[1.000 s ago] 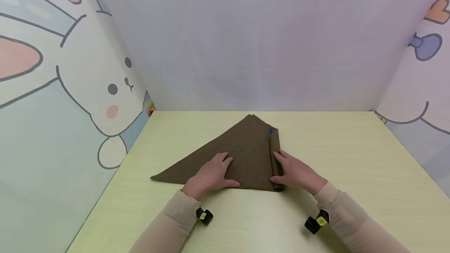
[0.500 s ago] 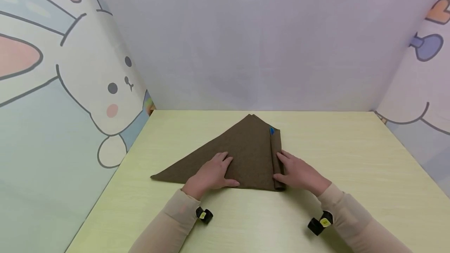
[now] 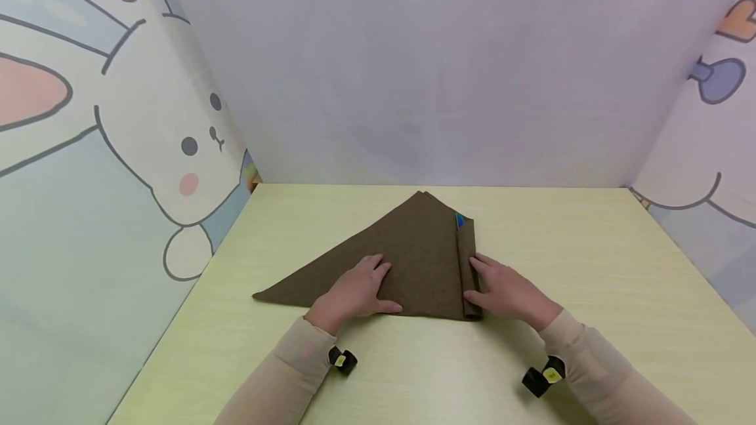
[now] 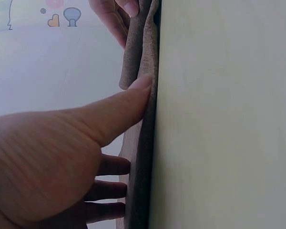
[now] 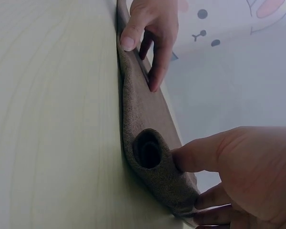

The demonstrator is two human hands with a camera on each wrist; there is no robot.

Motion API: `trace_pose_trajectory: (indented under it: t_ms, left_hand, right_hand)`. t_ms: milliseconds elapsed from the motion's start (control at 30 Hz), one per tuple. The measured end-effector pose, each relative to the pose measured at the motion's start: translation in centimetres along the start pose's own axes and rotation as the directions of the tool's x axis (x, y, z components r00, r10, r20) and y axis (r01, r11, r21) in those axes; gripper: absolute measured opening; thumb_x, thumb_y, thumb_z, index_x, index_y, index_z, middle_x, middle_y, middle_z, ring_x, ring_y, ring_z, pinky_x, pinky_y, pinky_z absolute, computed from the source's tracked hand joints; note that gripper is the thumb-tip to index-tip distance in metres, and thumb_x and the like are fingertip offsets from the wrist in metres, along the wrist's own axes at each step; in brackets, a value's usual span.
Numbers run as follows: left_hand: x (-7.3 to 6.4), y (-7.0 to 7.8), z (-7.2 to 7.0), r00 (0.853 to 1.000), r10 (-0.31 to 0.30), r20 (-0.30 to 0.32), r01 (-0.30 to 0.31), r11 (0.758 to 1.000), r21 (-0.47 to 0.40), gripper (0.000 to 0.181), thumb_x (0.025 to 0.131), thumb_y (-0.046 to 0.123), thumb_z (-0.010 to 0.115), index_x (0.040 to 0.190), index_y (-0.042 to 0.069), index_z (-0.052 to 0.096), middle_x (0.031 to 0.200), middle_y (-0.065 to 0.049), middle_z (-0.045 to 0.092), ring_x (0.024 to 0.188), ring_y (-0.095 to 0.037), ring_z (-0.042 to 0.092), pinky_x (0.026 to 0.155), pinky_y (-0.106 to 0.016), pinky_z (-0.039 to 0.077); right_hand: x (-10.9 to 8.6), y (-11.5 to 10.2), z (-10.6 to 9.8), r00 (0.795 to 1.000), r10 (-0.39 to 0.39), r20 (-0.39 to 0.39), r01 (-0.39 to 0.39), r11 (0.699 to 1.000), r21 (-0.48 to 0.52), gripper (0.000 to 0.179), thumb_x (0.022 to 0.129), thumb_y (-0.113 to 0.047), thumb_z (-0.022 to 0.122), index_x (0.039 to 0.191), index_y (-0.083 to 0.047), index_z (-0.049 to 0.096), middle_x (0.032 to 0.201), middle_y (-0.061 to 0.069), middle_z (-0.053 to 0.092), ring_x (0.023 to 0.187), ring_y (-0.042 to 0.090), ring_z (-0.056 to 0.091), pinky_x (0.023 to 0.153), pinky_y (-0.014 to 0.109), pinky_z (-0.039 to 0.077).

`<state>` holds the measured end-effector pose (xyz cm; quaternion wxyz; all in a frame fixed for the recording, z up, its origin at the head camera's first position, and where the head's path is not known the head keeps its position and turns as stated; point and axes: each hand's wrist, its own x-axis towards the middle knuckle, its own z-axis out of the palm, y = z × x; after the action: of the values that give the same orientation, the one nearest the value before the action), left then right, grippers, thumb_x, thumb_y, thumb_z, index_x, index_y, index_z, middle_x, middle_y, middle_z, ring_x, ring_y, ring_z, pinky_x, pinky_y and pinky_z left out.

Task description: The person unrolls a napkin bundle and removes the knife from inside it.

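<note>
A brown cloth (image 3: pixel 407 267) lies on the table in a folded, roughly triangular shape, its long point to the left. Its right edge is rolled into a narrow tube (image 3: pixel 466 241), whose hollow end shows in the right wrist view. A small blue patch (image 3: pixel 459 220) peeks out at the tube's far end. My left hand (image 3: pixel 354 290) rests on the cloth with fingers spread, the thumb (image 4: pixel 128 102) along its near edge. My right hand (image 3: pixel 510 290) holds the tube, thumb (image 5: pixel 195 155) on one side and fingers at the other.
The pale wooden table (image 3: pixel 590 267) extends on both sides of the cloth. A plain wall (image 3: pixel 437 71) rises along its back edge, and a cartoon rabbit panel (image 3: pixel 159 169) stands at the left. Dark cameras (image 3: pixel 543 376) are strapped at both wrists.
My right hand and the rolled tube have shifted slightly to the right, and more of the blue patch shows. The left hand has stayed in place on the cloth.
</note>
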<state>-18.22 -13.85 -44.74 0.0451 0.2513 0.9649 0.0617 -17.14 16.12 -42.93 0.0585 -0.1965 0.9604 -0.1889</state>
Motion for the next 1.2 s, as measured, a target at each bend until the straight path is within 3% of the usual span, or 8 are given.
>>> trace_pose_trajectory:
  t_ms: [300,800,967,1200]
  left_hand:
    - [-0.1,-0.1,0.0,1.000,-0.004,0.004,0.004,1.000,-0.007,0.091,0.075,0.066,0.057,0.141,0.007,0.036,0.146,-0.011,0.025,0.133,-0.024,0.023,0.099,-0.038,0.034]
    - [-0.2,0.0,-0.2,1.000,-0.011,0.012,0.011,1.000,-0.007,0.090,0.075,0.064,0.058,0.140,0.007,0.036,0.146,-0.011,0.026,0.133,-0.025,0.023,0.100,-0.039,0.032]
    - [-0.2,0.1,-0.2,1.000,-0.011,0.015,0.011,1.000,0.001,0.089,0.075,0.065,0.058,0.141,0.007,0.036,0.146,-0.011,0.025,0.133,-0.025,0.023,0.100,-0.039,0.033]
    - [0.0,0.0,0.0,1.000,0.000,0.004,0.000,1.000,-0.002,0.089,0.075,0.065,0.058,0.140,0.007,0.037,0.146,-0.012,0.026,0.133,-0.025,0.024,0.100,-0.039,0.033]
  right_hand:
    - [-0.1,0.5,0.1,1.000,0.008,-0.017,-0.008,1.000,-0.010,0.071,0.086,-0.036,0.062,0.137,0.005,0.036,0.138,0.024,0.036,0.123,0.043,0.035,0.094,0.057,0.031]
    - [-0.3,0.9,-0.2,1.000,-0.014,-0.025,0.015,0.999,0.037,0.069,0.087,-0.033,0.062,0.137,0.006,0.035,0.137,0.023,0.038,0.124,0.040,0.035,0.096,0.051,0.032]
    - [-0.2,0.6,0.1,0.995,-0.050,-0.086,0.051,0.999,0.002,0.068,0.086,-0.032,0.063,0.136,0.005,0.037,0.137,0.023,0.037,0.123,0.040,0.037,0.095,0.051,0.034]
    - [0.7,-1.0,1.0,0.973,-0.133,-0.186,0.113,0.987,-0.115,0.064,0.084,-0.034,0.066,0.133,0.001,0.045,0.137,0.018,0.040,0.122,0.036,0.040,0.093,0.050,0.036]
